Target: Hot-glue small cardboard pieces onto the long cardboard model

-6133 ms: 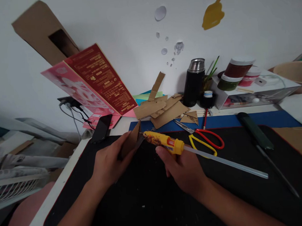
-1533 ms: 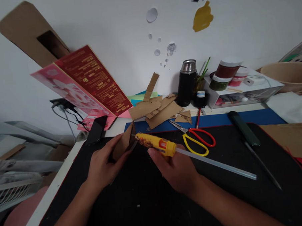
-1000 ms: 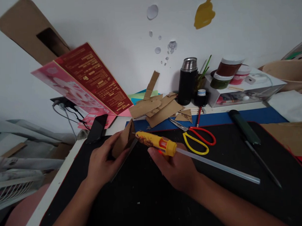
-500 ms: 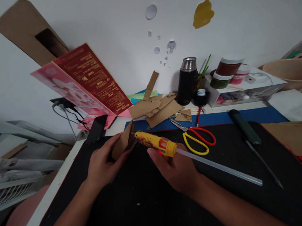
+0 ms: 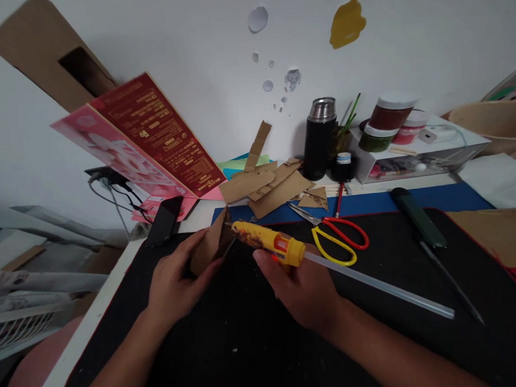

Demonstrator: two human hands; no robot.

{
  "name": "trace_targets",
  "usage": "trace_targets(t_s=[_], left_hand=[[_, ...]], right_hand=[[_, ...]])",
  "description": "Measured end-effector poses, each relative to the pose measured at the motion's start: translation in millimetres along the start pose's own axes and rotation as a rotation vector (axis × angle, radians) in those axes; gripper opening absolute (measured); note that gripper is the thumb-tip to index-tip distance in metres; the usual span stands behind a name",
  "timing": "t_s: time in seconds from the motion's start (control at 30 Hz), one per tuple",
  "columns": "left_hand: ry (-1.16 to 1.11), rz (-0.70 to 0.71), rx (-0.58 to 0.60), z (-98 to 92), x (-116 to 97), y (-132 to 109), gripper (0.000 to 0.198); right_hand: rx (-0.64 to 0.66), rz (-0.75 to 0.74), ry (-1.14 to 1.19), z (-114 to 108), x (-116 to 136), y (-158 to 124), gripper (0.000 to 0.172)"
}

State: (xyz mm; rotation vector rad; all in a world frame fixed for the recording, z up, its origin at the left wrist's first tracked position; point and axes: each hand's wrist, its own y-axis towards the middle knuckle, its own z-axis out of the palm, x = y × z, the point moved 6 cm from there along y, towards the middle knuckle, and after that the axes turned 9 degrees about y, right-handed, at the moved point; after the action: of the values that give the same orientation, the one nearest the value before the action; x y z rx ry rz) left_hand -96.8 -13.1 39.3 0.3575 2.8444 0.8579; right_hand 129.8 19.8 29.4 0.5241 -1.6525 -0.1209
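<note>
My left hand (image 5: 175, 277) is closed around a folded piece of brown cardboard (image 5: 209, 245), held upright with the thumb on its near side. In my right hand (image 5: 307, 288) is a yellow hot glue gun (image 5: 266, 243), and a long clear glue stick (image 5: 385, 284) sticks out of its back end. The gun's nozzle points left, at the cardboard's upper right edge; I cannot tell whether they touch. My fingers hide most of the gun's handle. Scissors (image 5: 334, 240) with one red and one yellow handle lie just beyond my right hand.
Cardboard scraps (image 5: 279, 187) lie beyond my hands, near a black thermos (image 5: 319, 139). A phone (image 5: 164, 221) rests at the left by a standing red and pink card (image 5: 153, 135). On the right of the black mat (image 5: 231, 354) lies a dark green-handled tool with a long thin shaft (image 5: 419, 218).
The glue gun has shifted slightly right and up in my right hand, its glue stick along with it. My left hand and the cardboard have hardly moved.
</note>
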Motion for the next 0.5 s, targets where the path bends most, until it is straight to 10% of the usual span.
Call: trace_targets(t_s=[0.5], left_hand=[[0.052, 0.01, 0.019, 0.2, -2.6, 3.7, 0.045]], right_hand=[[-0.01, 0.007, -0.031, -1.7, 1.1, 0.3, 0.032]])
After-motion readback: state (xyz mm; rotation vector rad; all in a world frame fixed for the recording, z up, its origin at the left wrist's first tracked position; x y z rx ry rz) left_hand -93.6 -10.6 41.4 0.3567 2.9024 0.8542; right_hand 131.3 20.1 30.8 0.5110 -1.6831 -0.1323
